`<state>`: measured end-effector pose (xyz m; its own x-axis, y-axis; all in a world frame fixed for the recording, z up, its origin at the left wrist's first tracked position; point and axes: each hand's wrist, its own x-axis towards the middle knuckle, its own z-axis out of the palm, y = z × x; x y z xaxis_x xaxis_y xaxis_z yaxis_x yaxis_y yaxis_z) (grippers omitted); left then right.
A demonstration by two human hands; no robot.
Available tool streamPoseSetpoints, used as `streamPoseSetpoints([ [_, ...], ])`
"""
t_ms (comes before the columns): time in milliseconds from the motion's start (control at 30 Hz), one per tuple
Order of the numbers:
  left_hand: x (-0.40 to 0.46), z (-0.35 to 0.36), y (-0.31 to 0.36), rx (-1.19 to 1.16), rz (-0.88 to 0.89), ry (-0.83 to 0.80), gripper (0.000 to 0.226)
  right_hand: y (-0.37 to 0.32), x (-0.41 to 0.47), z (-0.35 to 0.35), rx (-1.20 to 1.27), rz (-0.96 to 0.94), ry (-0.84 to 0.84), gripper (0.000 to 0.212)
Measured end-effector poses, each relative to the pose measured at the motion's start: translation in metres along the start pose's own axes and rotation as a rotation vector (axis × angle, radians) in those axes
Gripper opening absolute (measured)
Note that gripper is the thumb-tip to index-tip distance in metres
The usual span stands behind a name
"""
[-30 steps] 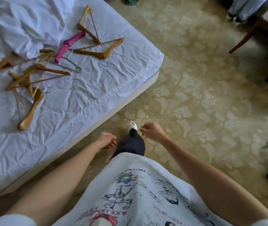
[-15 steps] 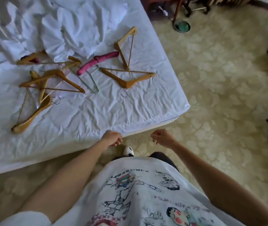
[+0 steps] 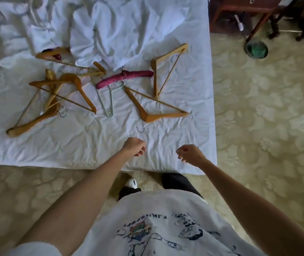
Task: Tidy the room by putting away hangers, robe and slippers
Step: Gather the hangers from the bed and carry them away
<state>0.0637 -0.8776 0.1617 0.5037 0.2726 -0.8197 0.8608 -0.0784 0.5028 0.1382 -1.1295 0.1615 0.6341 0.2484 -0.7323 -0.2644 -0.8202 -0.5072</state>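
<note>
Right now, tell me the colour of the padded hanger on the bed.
Magenta pink; the padded hanger shows best in the head view.

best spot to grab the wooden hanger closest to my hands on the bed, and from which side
Probably grip the wooden hanger at its thick centre peak, just above the metal hook. That peak and hook point toward the bed's near edge, so come straight in from the near side with the left hand, which hovers just short of it.

One head-worn view looks steeply down over the person's chest, facing the bed (image 3: 166, 137) edge close below; its wide-angle corners look slightly blurred.
</note>
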Motion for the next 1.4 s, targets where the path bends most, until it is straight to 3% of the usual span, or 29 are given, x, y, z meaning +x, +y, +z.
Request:
streamPoseSetpoints([
  [267,0.06,0.013,0.068,-0.1,-0.08,0.123,0.011,-0.062,0.109,-0.078,-0.059,-0.114,-0.072,0.014],
  [567,0.172,0.046,0.087,-0.201,-0.204,0.205,0.025,-0.137,0.27,-0.071,-0.091,-0.155,-0.065,0.014],
  [733,0.244,0.087,0.07,-0.308,-0.31,0.214,0.03,-0.166,0.373,-0.044,-0.152,-0.19,0.11,0.024],
  [833,0.284,0.112,0.065,-0.524,-0.401,0.231,0.044,-0.179,0.417,-0.026,-0.15,-0.208,0.284,0.038],
  [933,0.314,0.134,0.065,-0.793,-0.524,0.278,0.06,-0.179,0.449,-0.007,-0.21,-0.218,0.329,0.062],
  [1033,0.333,0.151,0.066,-0.938,-0.601,0.418,0.068,-0.171,0.469,0.008,-0.296,-0.201,0.363,0.055],
  [1167,0.335,0.157,0.073,-0.982,-0.631,0.537,0.063,-0.175,0.468,0.003,-0.357,-0.103,0.392,0.046],
  [1267,0.317,0.143,0.073,-0.987,-0.549,0.57,0.043,-0.163,0.443,-0.013,-0.373,-0.086,0.468,0.037],
  [1400,0.272,0.103,0.075,-0.84,-0.355,0.596,0.031,-0.151,0.385,-0.037,-0.247,-0.207,0.509,0.029],
])
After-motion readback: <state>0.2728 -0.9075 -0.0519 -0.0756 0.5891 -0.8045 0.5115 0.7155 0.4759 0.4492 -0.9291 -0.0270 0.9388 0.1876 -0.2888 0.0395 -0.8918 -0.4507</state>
